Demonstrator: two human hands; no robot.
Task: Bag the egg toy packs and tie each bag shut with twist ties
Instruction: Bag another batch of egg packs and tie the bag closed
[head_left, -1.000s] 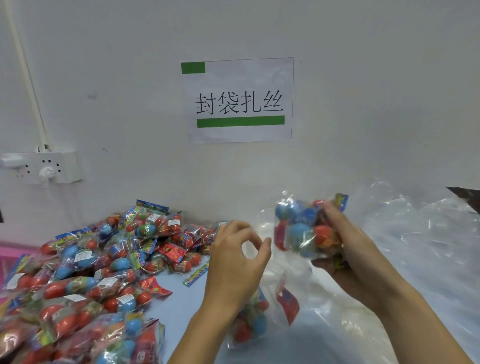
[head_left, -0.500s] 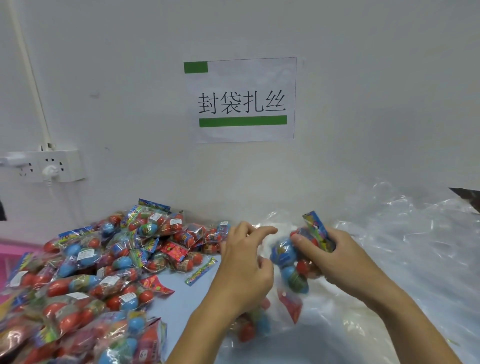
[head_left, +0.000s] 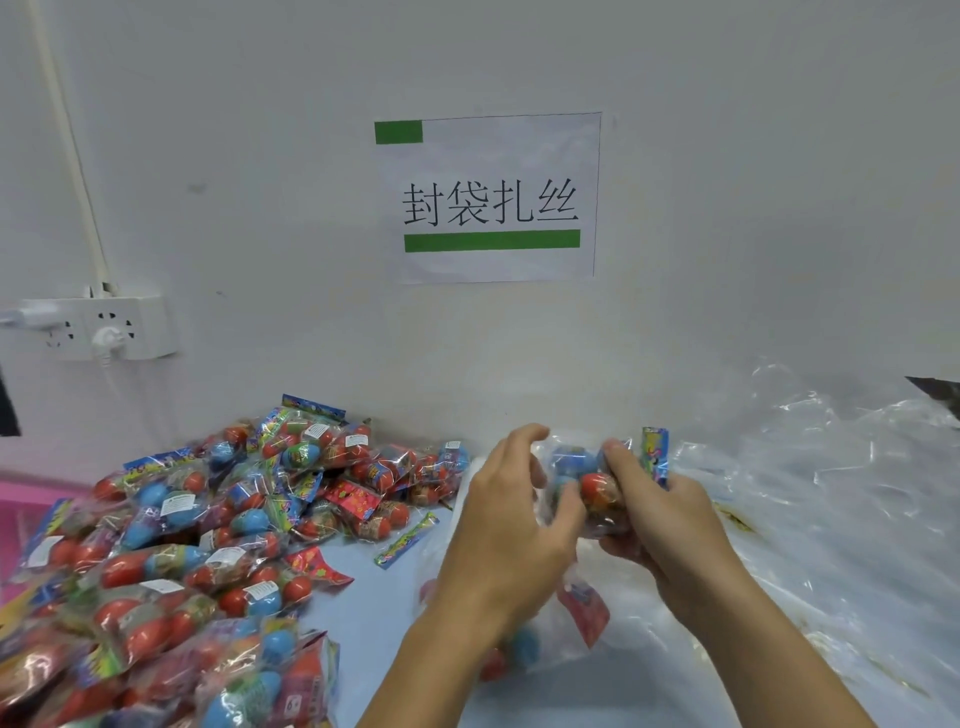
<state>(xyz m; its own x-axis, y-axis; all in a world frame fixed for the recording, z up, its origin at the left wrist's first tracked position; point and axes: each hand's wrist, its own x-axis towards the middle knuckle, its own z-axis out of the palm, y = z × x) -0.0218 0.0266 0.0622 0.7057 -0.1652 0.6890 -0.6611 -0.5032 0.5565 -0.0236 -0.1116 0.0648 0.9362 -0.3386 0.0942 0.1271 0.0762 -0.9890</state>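
**Both hands on one egg pack above the clear bag**

The right hand (head_left: 670, 525) grips an egg pack (head_left: 597, 488). Its fingers are curled over the top and the right side of the pack, and the thumb is below it, so the pack sits in the curl of the hand. The header card (head_left: 654, 454) of the pack stands up behind the fingers. The left hand (head_left: 511, 525) is just beside the pack on its left. Its fingers are half curled, and the thumb and forefinger seem to pinch the plastic at the left edge of the pack; whether it is the film of the pack or of the bag, I cannot tell.

Under both hands lies a clear bag (head_left: 582, 623) with some packs already inside, partly hidden by the left wrist. To the right, loose clear plastic (head_left: 831, 493) covers the table up to the wall.

On the left lies a large pile (head_left: 208, 545) of packs, which reaches the lower left edge. Between the pile and the hands is a strip of bare blue table (head_left: 363, 613), with one thin strip (head_left: 408, 540) lying on it. On the wall hang a paper sign (head_left: 493, 197) and a socket (head_left: 98, 327).
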